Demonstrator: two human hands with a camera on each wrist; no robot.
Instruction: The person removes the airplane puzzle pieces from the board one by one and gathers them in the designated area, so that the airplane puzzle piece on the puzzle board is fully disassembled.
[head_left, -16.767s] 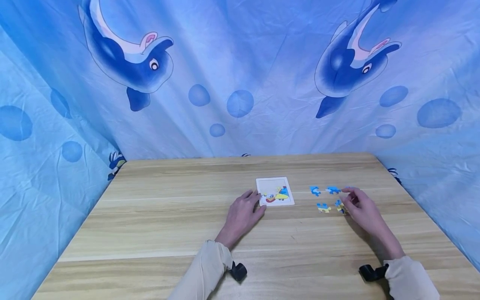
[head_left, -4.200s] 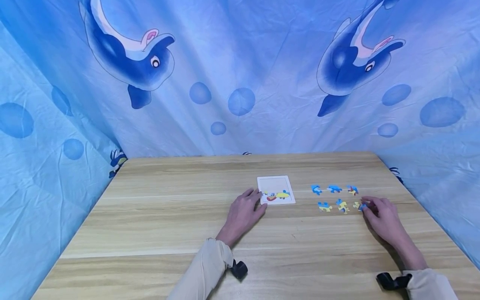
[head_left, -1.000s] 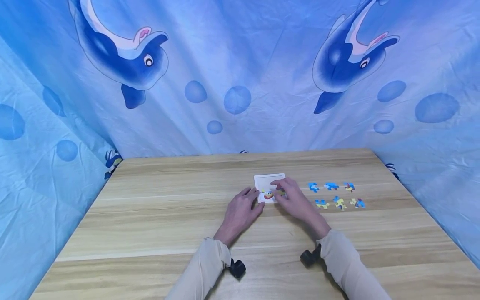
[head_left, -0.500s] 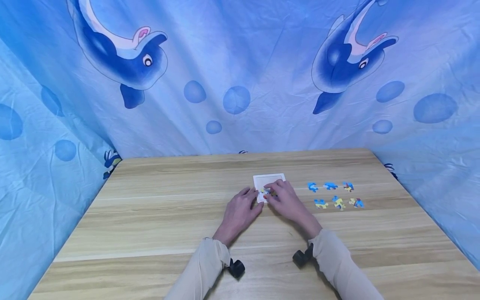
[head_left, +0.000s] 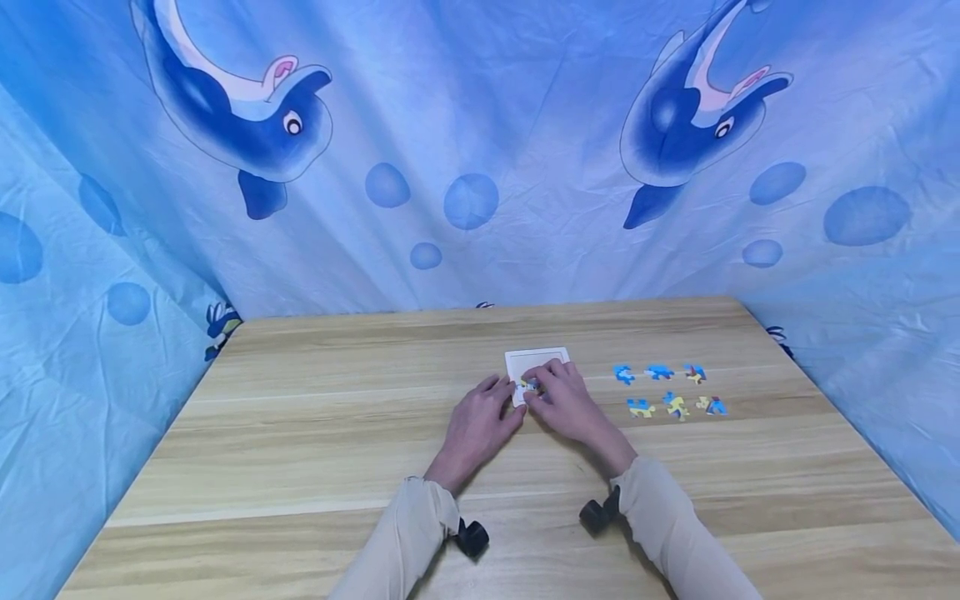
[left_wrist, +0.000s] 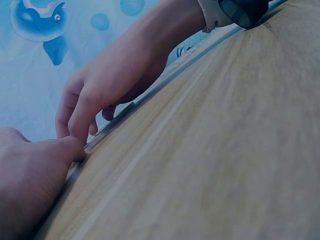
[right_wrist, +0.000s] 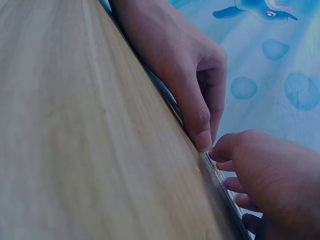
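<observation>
The right hand [head_left: 566,408] had shifted left across the tray [head_left: 525,360] within the last second, from the picture's right part to its left part at the near side. Earlier it had been at the row of loose pieces [head_left: 676,406] on the right. This change was judged to place the work, taking pieces out of the tray, at a late stage, with attention on the last picture portion. The tray lay flat on the surface [head_left: 300,433], right of the middle, its far part showing bare base. The right hand's fingers were curved over the remaining picture, thumb set apart from them; whether they had hold of a piece could not be told. The left hand [head_left: 476,429] braced the near-left corner of the tray, index finger at the left side and thumb at the near edge, in a light grip. The loose pieces lay in two rows, three far and apparently three near; the rightmost near one could have been two touching. The right hand hid most of the tray's near part, and the left hand bounded its left side. A blue curtain [head_left: 420,100] stood beyond the far edge of the surface.
</observation>
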